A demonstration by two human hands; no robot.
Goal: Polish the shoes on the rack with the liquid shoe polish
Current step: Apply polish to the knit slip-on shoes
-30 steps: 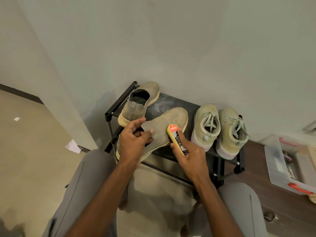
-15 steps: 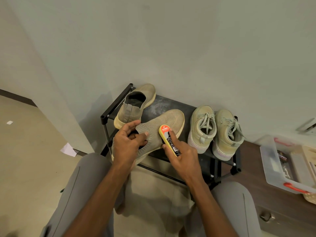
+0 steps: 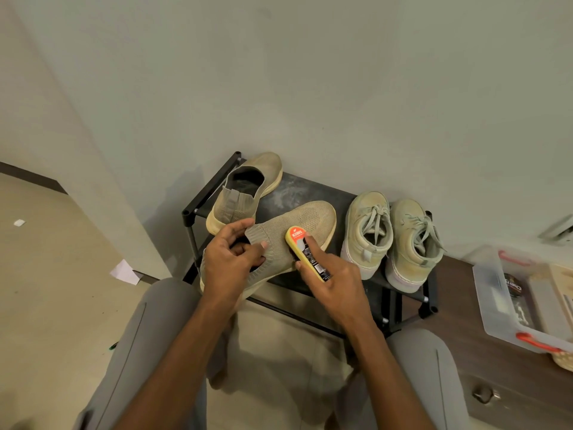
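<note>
While the left hand (image 3: 231,263) grips the knit collar of the beige slip-on shoe (image 3: 297,226), thumb pinching the cuff from the outside and fingers hooked in the opening, the right hand (image 3: 333,282) is clenched round the yellow polish applicator (image 3: 305,254), index finger laid along its back. And there it is, the applicator's orange-labelled end pressed against the side of that shoe's upper, just behind the toe box. The shoe lies tilted across the front edge of the black rack (image 3: 310,189), heel hanging off toward the person, toe over the shelf. Further back on the rack, at its left end near the wall, sits the matching slip-on (image 3: 245,193), opening facing up. At the rack's right end, a pair of pale green lace-up sneakers (image 3: 393,237) stands side by side, touching each other, toes to the wall. Right of the rack, on a dark wooden surface, there's a clear plastic box (image 3: 496,302) with red clips. Left of the rack, a scrap of white paper (image 3: 124,273) lies on the floor. Grey trouser knees frame the bottom of the view.
</note>
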